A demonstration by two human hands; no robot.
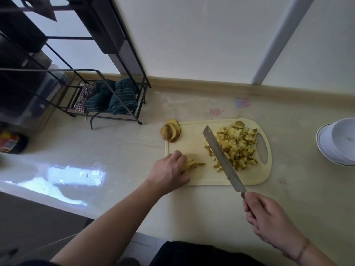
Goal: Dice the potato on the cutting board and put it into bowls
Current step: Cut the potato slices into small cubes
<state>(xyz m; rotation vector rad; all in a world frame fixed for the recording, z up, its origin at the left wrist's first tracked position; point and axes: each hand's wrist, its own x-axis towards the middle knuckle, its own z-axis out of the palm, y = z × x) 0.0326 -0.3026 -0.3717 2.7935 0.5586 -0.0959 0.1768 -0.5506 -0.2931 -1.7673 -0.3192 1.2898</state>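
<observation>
Steel knife (222, 156) gripped by right hand (269, 219) (blade beside diced potato (238, 146)); left hand (169, 169) pinches potato strips (194, 163).

Black wire rack (107, 77) with striped cloths (113, 98) by the wall; colourful jar (10, 142) far left.

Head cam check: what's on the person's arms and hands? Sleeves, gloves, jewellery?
Both forearms are bare, with no sleeves in view, and no gloves on the left hand or the right hand. A thin band or bracelet circles the right wrist. No rings or watch visible.
</observation>
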